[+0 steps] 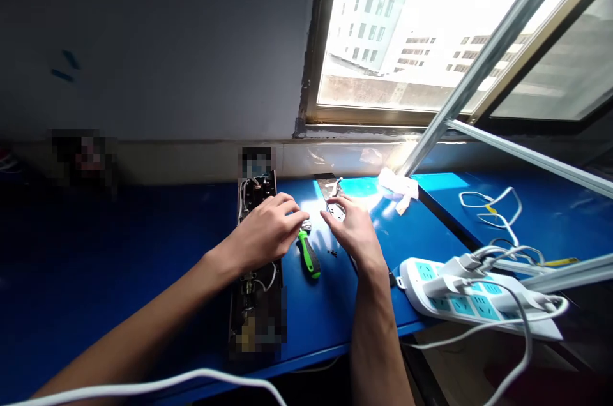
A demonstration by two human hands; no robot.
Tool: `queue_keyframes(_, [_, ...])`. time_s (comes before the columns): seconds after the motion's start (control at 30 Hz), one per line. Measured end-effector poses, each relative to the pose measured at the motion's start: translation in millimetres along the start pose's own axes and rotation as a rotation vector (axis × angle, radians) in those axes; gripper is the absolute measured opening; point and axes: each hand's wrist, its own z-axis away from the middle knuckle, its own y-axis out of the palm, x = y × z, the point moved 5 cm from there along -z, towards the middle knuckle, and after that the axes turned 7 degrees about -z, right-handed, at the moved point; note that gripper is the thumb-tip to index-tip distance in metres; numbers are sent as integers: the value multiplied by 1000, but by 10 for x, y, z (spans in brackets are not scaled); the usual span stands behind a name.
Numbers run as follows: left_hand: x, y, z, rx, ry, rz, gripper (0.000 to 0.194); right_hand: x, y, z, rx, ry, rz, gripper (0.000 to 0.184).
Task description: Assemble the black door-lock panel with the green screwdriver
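Observation:
My left hand [268, 230] reaches over a long dark opened casing [239, 304] with white wires and small parts inside. Its thumb and fingers are pinched together beside a small shiny metal piece [306, 225]; whatever they grip is too small to make out. Just below the fingertips lies a green and black screwdriver handle [309, 257]. My right hand [355, 230] is curled over a pale plate with holes [336, 210], thumb and forefinger apart; whether they touch it is unclear. Several tiny dark screws [332, 253] lie on the blue table [297, 323] between the hands.
A white power strip [416, 291] with several plugs and cables stands at the right. Crumpled white paper [398, 184] lies near the window. Slanting metal bars [454, 99] cross the right side. A white cable [158, 385] runs along the bottom.

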Motion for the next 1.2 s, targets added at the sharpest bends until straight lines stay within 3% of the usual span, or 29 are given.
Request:
queue_keyframes(0.13, [-77,125,-174,37,34,-20,20,-291,-9,43,21,96,22,24])
queue_keyframes(0.27, [-50,187,-217,26,12,-34,22,-252,-63,28,13,107,-6,22])
queue_keyframes(0.43, [155,39,-180,-47,-124,11,35,110,-291,1,-49,68,-78,29])
queue_keyframes(0.6, [418,-200,-112,-115,-236,23,52,635,-395,24,67,-117,-379,21])
queue_keyframes(0.73, [559,-382,-62,-233,-198,7,34,973,-382,-2,165,-216,-491,17])
queue_keyframes(0.83, [618,-501,-32,-289,-172,-6,29,1114,-316,-101,238,-236,-581,16])
queue_keyframes(0.97, [675,-622,-5,-321,-207,29,25,1127,-118,-348,284,-219,-621,26])
queue_keyframes(1.03, [688,-653,0,-320,-218,40,24,1083,34,-494,285,-218,-448,32])
queue_keyframes(1.1, [691,-667,1,-322,-222,33,22,1084,243,-605,413,-302,-302,38])
queue_keyframes(1.2, [680,-684,0,-368,-222,3,20,1113,459,-756,470,-448,-108,18])
